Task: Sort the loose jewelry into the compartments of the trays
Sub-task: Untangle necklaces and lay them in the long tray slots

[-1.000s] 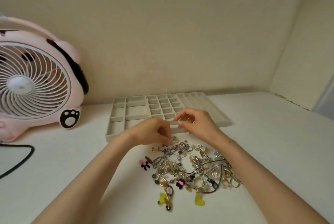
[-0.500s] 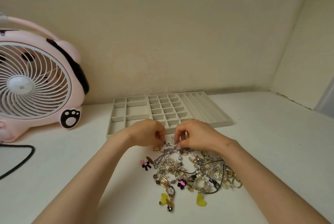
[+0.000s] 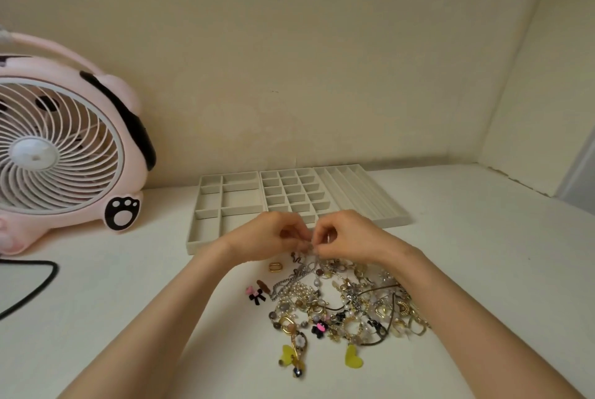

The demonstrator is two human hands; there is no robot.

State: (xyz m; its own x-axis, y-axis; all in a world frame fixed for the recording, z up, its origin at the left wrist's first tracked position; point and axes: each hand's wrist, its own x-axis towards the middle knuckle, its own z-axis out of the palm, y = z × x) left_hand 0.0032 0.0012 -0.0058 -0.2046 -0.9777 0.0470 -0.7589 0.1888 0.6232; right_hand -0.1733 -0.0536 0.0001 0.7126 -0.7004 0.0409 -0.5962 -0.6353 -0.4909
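the left hand [image 3: 270, 236] and the right hand [image 3: 351, 236] meet fingertip to fingertip at the far edge of the jewelry pile [image 3: 338, 299], which lies in the near middle of the tabletop [image 3: 483, 270], just short of the trays' near rims. both hands have their fingers curled in, and between them they pinch a small silvery piece [image 3: 310, 245]; what kind of piece is too small to tell. it may be linked to the silver chain [image 3: 289, 279] at the pile's far left. if so, the likely trouble is a snag: a lift toward the trays could drag chain, pearls and whatever hooks on them along, scattering bits or dropping a clump into one compartment. the piece is tiny, and a slack pinch could let it fall into the tangle, where it would be hard to find. the wrists hang low over the heap, and a careless sweep could knock the gold oval link [image 3: 275, 266] or the pink and black bow [image 3: 256, 294], both loose at the pile's left edge.

the tabletop is white and matte. at its far left stands a pink fan [image 3: 61, 147] with a paw print, and a black cable [image 3: 35, 286] loops by the left edge. three grey trays sit side by side near the back edge: the mixed-compartment tray [image 3: 193, 242], the small-square tray [image 3: 291, 189] and the long-slot tray [image 3: 394, 220]. cream walls [image 3: 289, 60] close in behind and on the right.
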